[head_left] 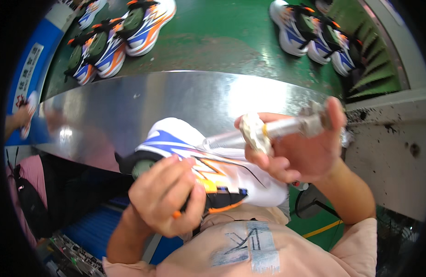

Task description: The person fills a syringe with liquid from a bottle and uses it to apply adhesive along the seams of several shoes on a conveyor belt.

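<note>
A white sneaker [224, 171] with purple and orange markings and a black collar lies on its side in front of my chest. My left hand [169, 196] is closed round its collar and lace area. In my right hand [305, 154] is a clear syringe [227, 139], with whitish wrapping round its barrel. My right thumb presses at the plunger end, while the fingers curl near the wrapping. The syringe's front end points at the sneaker's side, above the markings. Whether the tip touches the upper, I cannot tell.
Beyond the shiny metal ledge [176, 92], a green conveyor surface [217, 37] carries sneakers at left [146, 27] and right [293, 30]. A grey machine housing [388, 152] stands at right. At far left another person's hand [21, 116] holds a shoe [29, 115].
</note>
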`<state>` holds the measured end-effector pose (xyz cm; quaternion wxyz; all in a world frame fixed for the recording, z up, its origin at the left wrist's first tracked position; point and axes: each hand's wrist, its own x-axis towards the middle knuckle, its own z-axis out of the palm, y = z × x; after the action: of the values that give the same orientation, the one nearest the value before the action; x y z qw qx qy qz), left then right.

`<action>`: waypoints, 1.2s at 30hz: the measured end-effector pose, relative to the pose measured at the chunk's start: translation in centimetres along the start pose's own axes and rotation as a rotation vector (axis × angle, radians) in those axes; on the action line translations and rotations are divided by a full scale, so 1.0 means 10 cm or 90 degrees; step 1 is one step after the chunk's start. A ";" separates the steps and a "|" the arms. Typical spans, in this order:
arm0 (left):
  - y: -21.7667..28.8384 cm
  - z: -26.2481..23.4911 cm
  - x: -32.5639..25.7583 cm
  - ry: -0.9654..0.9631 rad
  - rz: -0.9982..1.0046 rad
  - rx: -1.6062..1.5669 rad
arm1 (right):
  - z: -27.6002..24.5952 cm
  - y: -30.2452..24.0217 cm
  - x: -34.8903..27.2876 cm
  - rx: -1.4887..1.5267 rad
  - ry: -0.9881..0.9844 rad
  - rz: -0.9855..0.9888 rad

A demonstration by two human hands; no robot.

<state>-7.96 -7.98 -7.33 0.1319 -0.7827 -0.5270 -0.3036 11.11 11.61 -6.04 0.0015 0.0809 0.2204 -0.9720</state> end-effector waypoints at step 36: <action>0.45 0.06 -0.22 -0.057 -0.105 0.176 | 0.21 0.68 -1.67 -0.101 0.297 -0.149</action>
<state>-4.29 -11.12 -8.59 0.1889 -0.7238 -0.6318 -0.2029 27.57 4.02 -4.46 -0.1554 0.2760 0.2980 -0.9005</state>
